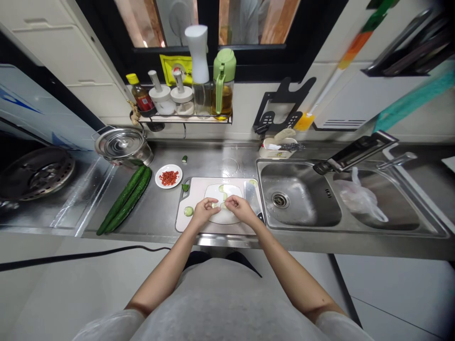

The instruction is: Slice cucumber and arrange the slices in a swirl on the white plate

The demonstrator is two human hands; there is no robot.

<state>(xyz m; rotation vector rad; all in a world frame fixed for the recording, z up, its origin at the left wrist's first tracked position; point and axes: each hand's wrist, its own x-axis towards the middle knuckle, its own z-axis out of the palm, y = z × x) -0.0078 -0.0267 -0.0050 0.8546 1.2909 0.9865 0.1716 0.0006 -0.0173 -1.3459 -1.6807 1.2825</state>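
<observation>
A white plate (223,218) sits on the pale cutting board (185,194), with thin cucumber slices (222,188) on it. Over the plate's left part, my left hand (205,211) is closed, a pale cucumber slice showing between thumb and fingers. My right hand (241,208) pinches at the edge of another cucumber slice (223,205), close to the left fingertips. Right of the plate lies a kitchen knife (252,196), partly behind my right hand. A cut cucumber piece (188,211) rests on the board's left side, and a green end piece (185,187) near its upper left corner.
Two whole cucumbers (124,201) lie to the left, beside a small plate of chopped red chili (168,176) and a lidded steel pot (124,144). To the right is a double sink (300,194) holding a plastic bag (359,194). Seasoning bottles (183,99) stand on a rack behind.
</observation>
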